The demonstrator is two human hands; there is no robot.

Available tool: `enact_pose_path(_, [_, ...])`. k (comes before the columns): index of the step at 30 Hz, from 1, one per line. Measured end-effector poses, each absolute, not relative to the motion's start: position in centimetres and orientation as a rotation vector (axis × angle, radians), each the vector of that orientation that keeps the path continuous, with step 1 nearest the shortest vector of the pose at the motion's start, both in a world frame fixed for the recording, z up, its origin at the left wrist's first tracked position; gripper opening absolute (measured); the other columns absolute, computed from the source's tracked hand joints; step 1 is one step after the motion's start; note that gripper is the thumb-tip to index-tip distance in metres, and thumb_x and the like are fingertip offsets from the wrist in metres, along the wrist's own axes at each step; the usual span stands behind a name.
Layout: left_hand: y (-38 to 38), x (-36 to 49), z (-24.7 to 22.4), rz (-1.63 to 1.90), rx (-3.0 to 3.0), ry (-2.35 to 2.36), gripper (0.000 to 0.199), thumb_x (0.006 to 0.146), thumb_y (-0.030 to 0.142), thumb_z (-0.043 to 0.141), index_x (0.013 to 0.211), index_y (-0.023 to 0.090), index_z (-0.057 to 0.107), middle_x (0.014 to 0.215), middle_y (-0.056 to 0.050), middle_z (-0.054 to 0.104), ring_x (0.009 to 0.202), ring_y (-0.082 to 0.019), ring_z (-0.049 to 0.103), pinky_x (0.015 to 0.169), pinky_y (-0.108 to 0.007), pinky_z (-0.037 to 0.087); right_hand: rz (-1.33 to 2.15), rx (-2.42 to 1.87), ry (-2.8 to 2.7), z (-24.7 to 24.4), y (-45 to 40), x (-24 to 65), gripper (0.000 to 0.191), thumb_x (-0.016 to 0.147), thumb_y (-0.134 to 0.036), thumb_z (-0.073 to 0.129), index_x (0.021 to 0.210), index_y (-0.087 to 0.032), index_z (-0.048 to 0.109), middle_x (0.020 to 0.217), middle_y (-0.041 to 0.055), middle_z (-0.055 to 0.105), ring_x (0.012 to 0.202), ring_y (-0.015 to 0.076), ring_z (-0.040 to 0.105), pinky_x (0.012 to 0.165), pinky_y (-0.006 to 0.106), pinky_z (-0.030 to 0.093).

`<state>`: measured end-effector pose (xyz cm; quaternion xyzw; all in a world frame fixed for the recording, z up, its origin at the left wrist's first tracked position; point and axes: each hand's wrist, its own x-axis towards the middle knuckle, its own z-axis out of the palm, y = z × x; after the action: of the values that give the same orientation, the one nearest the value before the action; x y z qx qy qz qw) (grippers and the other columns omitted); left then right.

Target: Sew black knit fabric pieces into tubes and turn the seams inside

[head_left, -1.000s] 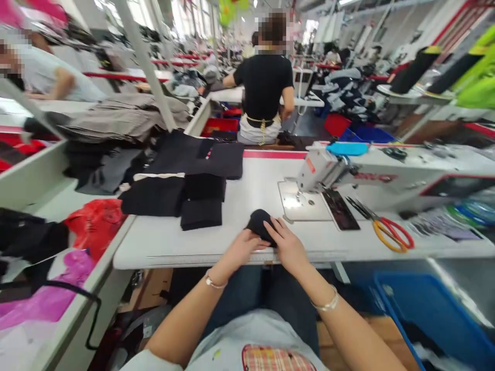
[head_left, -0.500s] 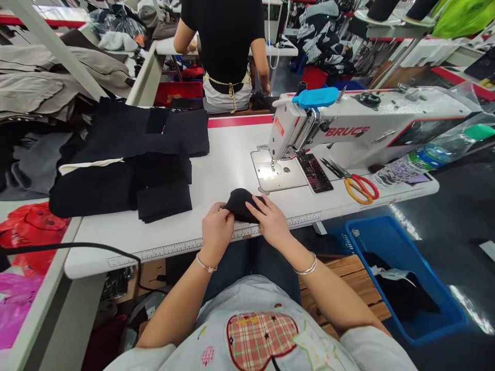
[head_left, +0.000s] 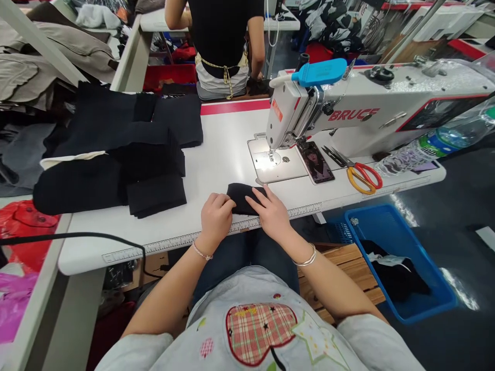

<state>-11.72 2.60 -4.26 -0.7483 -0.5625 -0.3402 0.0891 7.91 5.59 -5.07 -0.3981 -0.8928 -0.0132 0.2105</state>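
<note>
One black cloth piece (head_left: 240, 198): at the front edge of the bench (head_left: 224, 149), over the ruler strip (head_left: 299, 210). Left hand (head_left: 216, 216): thumb and forefinger clamped on the cloth's left end. Right hand (head_left: 273, 212): fingers apart, resting on its right part. Several black fabric stacks (head_left: 143, 167): bench's left end. White sewing machine (head_left: 348, 95): along the rear edge, right. One phone (head_left: 317, 164), one pair of scissors (head_left: 352, 166): side by side, towards the right end.

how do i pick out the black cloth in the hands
Find the white sewing machine, then the near edge of the table, by its ruler strip. There a small black cloth lies, the left hand at one end, the right hand over the other. Unlike the folded black pieces farther left, this one has fingers on it.
</note>
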Motion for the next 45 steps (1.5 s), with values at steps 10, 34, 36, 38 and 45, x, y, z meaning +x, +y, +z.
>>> enact_pose_path(10, [2.2,-13.0,-3.7,-0.727,-2.520,-1.364,0.026,0.091,0.006,0.042,0.096,0.013,0.067,0.112,-0.013,0.069,0.116,-0.027,0.058,0.096,-0.041,0.053,-0.086,-1.027,-2.556,-4.8,5.3,7.2,0.045,0.091,-0.005,0.044,0.132,-0.018,0.059,0.139,0.0109,0.057,0.141,0.0301,0.038,0.109,0.050,0.044])
enact_pose_path(34, [3.0,-12.6,-2.7,-0.204,-2.767,-1.440,0.056,0.089,0.003,0.035,0.144,0.009,0.040,0.151,-0.019,0.040,0.143,-0.029,0.033,0.116,-0.047,0.034,-0.117,-0.962,-2.435,-5.8,5.6,8.1,0.046,0.085,-0.004,0.038,0.125,-0.002,0.062,0.131,0.0182,0.062,0.131,0.0293,0.051,0.106,0.046,0.049])
enact_pose_path(36, [3.3,-12.8,-2.8,-0.216,-2.799,-1.393,0.057,0.088,0.002,0.034,0.144,0.007,0.040,0.153,-0.018,0.038,0.145,-0.029,0.030,0.117,-0.048,0.032,-0.079,-0.959,-2.442,-6.0,5.7,8.4,0.049,0.084,-0.005,0.038,0.127,-0.004,0.061,0.133,0.0185,0.061,0.134,0.0287,0.048,0.107,0.048,0.049])
enact_pose_path(38, [3.5,-13.0,-3.1,-0.253,-2.829,-1.349,0.057,0.088,0.002,0.033,0.145,0.007,0.038,0.153,-0.017,0.037,0.145,-0.028,0.028,0.118,-0.048,0.030,-0.051,-0.957,-2.462,-6.0,5.8,8.6,0.050,0.083,-0.006,0.038,0.129,-0.005,0.059,0.134,0.0190,0.060,0.136,0.0287,0.046,0.107,0.050,0.048])
enact_pose_path(45, [2.9,-13.5,-4.5,-0.775,-2.713,-1.638,0.054,0.083,-0.002,0.038,0.131,0.016,0.057,0.139,-0.010,0.057,0.141,-0.027,0.038,0.111,-0.052,0.043,-0.033,-0.995,-2.442,-5.8,5.2,8.3,0.047,0.086,-0.008,0.041,0.129,-0.004,0.059,0.135,0.0201,0.059,0.137,0.0301,0.045,0.108,0.049,0.048])
